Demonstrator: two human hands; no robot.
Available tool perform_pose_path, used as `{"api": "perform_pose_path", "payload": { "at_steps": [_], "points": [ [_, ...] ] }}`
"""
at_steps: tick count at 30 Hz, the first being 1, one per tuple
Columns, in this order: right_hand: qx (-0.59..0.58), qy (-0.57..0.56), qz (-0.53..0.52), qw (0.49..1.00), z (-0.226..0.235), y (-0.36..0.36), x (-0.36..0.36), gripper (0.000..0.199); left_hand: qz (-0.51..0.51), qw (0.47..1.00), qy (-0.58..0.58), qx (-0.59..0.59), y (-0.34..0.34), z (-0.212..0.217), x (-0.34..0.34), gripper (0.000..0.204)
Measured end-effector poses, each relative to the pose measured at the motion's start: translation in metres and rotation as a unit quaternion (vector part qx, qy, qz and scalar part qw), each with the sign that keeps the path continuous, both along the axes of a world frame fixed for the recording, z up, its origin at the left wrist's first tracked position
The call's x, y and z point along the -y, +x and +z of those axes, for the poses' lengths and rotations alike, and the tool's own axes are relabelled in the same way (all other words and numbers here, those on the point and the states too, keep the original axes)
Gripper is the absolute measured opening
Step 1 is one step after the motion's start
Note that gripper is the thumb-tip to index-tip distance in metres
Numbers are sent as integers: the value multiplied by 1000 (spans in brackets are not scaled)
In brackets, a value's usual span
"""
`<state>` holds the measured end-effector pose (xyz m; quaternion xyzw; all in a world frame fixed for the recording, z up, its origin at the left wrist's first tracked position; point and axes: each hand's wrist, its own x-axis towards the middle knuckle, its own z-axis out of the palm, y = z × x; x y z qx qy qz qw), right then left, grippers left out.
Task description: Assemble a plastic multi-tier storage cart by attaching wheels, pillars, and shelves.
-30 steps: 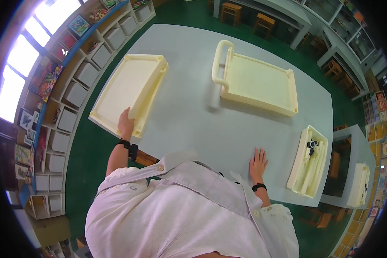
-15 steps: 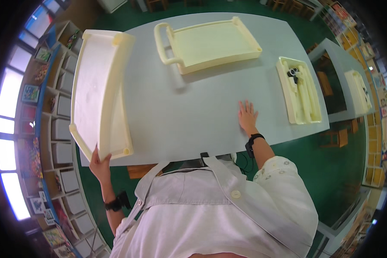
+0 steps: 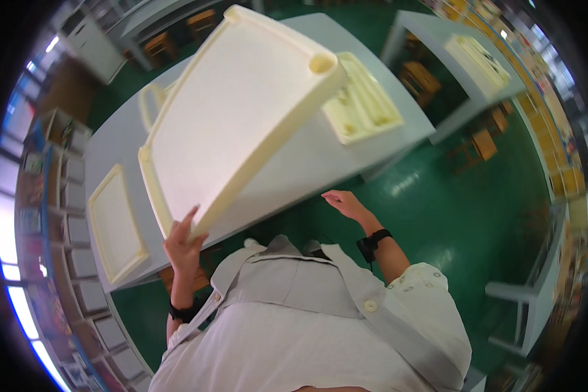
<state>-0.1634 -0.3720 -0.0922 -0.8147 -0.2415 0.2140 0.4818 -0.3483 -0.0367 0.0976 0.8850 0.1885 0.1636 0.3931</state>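
My left hand grips the near edge of a large cream plastic tray, lifted off the grey table and tilted up in front of me. My right hand hangs free with fingers apart, past the table's near edge and over the green floor, holding nothing. A second cream tray lies flat on the table at the left. Another cream tray with compartments lies on the table's right end, partly hidden by the lifted tray.
Shelving units run along the left side. A second grey table with a cream tray stands at the upper right, with small wooden chairs beside it. Green floor spreads to the right.
My left hand has lifted the big tray off the table and raised it tilted. My right hand came off the tabletop. The view has swung round.
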Motion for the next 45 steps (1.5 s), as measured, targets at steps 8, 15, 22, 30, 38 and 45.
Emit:
{"api": "perform_pose_path", "payload": {
  "at_steps": [8,15,22,30,38,45],
  "points": [
    [-30,157,-394,905,89,-44,262,31,-212,959,69,174,154,11,172,44],
    [-58,446,-530,719,193,-9,382,44,-488,845,125,182,266,-2,339,42],
    [-182,325,-610,700,142,23,566,40,-568,820,70,25,339,-57,484,47],
    [-274,183,-575,749,88,101,659,40,-580,802,111,-84,416,-67,573,46],
    [-440,143,-486,741,-12,335,688,21,-457,849,232,-125,510,-49,604,44],
    [-398,98,-333,849,-28,542,602,8,-219,932,181,-226,533,-29,575,43]
  ]
}}
